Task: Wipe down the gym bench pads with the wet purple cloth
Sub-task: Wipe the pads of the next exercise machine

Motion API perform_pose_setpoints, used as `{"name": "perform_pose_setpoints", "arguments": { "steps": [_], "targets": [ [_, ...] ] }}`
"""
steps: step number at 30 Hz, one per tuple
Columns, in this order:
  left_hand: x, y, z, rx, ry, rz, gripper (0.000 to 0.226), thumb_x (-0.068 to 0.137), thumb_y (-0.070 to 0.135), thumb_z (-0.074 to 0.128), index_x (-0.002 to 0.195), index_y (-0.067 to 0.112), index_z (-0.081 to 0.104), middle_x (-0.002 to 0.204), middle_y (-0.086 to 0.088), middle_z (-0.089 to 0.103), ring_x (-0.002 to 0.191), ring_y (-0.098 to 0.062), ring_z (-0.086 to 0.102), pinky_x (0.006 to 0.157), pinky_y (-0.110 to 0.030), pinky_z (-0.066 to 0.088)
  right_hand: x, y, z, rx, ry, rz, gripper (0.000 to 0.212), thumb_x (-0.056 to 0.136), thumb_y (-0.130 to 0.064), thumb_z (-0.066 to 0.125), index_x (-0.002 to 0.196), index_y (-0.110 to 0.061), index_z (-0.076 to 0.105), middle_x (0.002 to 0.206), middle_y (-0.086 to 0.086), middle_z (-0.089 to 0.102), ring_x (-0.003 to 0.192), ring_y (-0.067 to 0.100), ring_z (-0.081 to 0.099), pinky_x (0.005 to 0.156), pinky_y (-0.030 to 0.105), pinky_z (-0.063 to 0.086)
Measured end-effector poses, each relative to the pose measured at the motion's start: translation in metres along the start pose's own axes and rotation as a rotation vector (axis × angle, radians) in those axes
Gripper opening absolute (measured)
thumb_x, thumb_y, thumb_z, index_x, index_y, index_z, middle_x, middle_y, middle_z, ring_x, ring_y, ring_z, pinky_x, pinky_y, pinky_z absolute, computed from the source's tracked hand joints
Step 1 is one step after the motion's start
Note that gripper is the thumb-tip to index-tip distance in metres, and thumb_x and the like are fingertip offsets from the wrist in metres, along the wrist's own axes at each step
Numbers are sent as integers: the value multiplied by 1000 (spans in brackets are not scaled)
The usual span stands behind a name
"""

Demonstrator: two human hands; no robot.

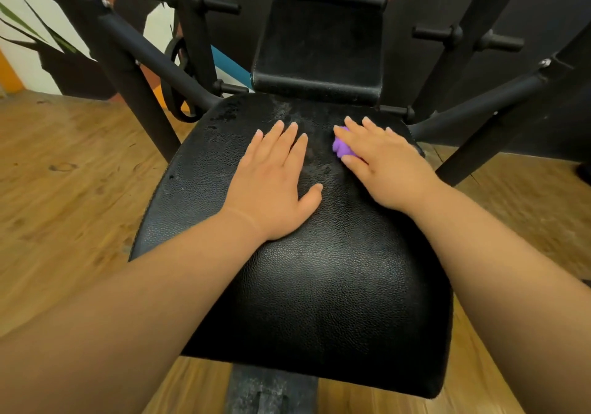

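Observation:
A black textured seat pad fills the middle of the view, with a narrower black back pad rising behind it. Wet streaks show near the seat pad's far edge. My left hand lies flat on the seat pad, fingers straight and spread. My right hand presses the purple cloth against the pad's far right part. Only a small bunch of the cloth shows beside the thumb and index finger; the rest is hidden under the palm.
Black steel frame posts and angled bars flank the bench, with pegs sticking out behind. Wooden floor lies on both sides. Plant leaves show at the top left.

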State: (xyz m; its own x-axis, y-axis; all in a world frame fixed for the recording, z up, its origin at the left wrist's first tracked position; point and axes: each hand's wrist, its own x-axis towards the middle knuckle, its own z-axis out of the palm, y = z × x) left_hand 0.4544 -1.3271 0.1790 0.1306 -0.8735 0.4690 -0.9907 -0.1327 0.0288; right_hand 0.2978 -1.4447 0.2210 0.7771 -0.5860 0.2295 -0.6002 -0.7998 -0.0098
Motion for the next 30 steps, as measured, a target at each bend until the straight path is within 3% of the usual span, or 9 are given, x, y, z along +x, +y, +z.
{"name": "perform_pose_setpoints", "arguments": {
  "steps": [5, 10, 14, 19, 27, 30],
  "targets": [
    [-1, 2, 0, 14, -12, -66, 91, 82, 65, 11, 153, 8, 19, 161, -9, 15, 150, -22, 6, 119, -36, -3, -33, -1, 4, 78, -42, -152, 49, 103, -29, 39, 150, -31, 27, 159, -10, 19, 149, 14, 9, 117, 29, 4],
    [0, 2, -1, 34, -63, -85, 90, 84, 65, 15, 154, 10, 13, 163, -7, 9, 150, -20, 3, 119, -35, -4, 3, 9, -7, 74, -41, -86, 48, 104, -26, 38, 150, -27, 28, 160, -7, 19, 149, 14, 9, 118, 31, 5],
    [0, 2, -2, 53, -69, -89, 94, 80, 68, 6, 154, 9, 13, 162, -6, 10, 150, -20, 4, 120, -35, -3, 13, 10, -7, 34, -22, -74, 49, 104, -24, 38, 152, -26, 25, 161, -4, 15, 149, 17, 8, 118, 33, 5],
    [0, 2, -1, 34, -74, -93, 89, 85, 66, 17, 154, 10, 12, 163, -6, 7, 150, -20, 3, 119, -35, -3, -13, 17, 1, 104, -33, -246, 48, 101, -32, 42, 149, -30, 32, 156, -12, 21, 144, 5, 9, 117, 31, 7],
    [0, 3, -3, 33, -93, -95, 87, 88, 67, 18, 155, 11, 10, 163, -5, 5, 150, -19, 0, 120, -35, -4, 42, 18, -9, 78, -6, -94, 47, 104, -27, 37, 150, -26, 29, 159, -6, 20, 148, 13, 10, 118, 31, 6],
    [0, 2, -3, 27, -89, -98, 85, 92, 66, 23, 155, 11, 9, 163, -4, 4, 150, -18, 0, 120, -35, -5, 36, 15, -6, 99, 13, -137, 46, 104, -25, 40, 149, -26, 32, 159, -6, 22, 148, 13, 11, 118, 33, 6]
  ]
}}
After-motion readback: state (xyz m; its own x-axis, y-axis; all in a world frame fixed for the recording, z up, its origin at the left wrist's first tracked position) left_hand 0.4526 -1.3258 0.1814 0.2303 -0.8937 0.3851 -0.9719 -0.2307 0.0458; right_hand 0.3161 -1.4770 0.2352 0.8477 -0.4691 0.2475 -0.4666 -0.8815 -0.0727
